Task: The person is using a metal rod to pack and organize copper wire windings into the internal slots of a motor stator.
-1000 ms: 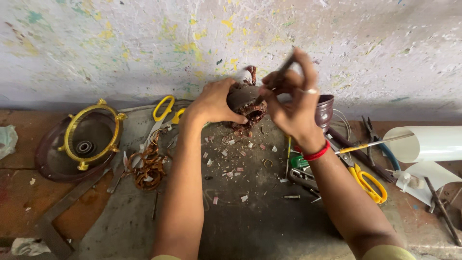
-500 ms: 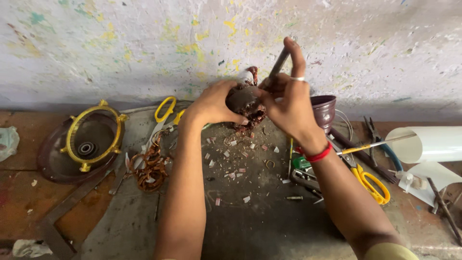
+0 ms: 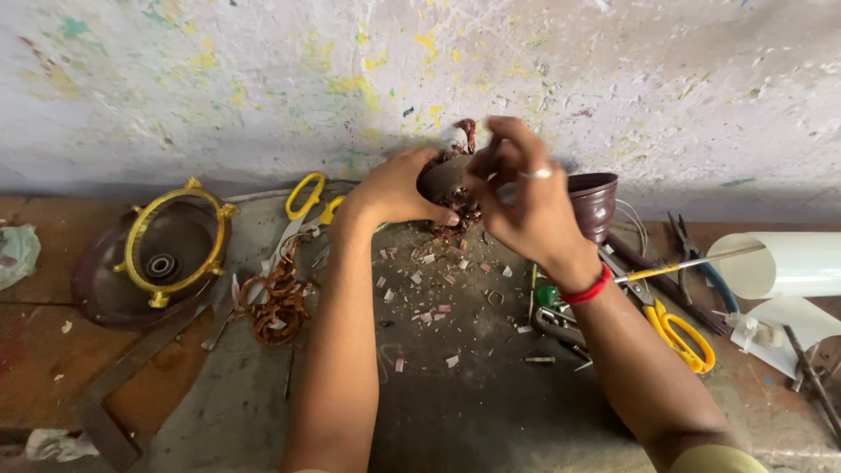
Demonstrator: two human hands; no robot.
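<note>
What I can't make out

My left hand [image 3: 399, 186] and right hand [image 3: 521, 197] cover most of the brown motor part [image 3: 448, 175]; the thin tool between my fingers is blurred. The white tube [image 3: 788, 263] runs off the right edge.

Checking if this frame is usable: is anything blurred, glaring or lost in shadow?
Head view: soft, even light, no glare; the right hand is slightly motion-blurred, the left hand sharper; the dark round part they grip sits in shade, its detail hard to read; edges bow a little.
</note>
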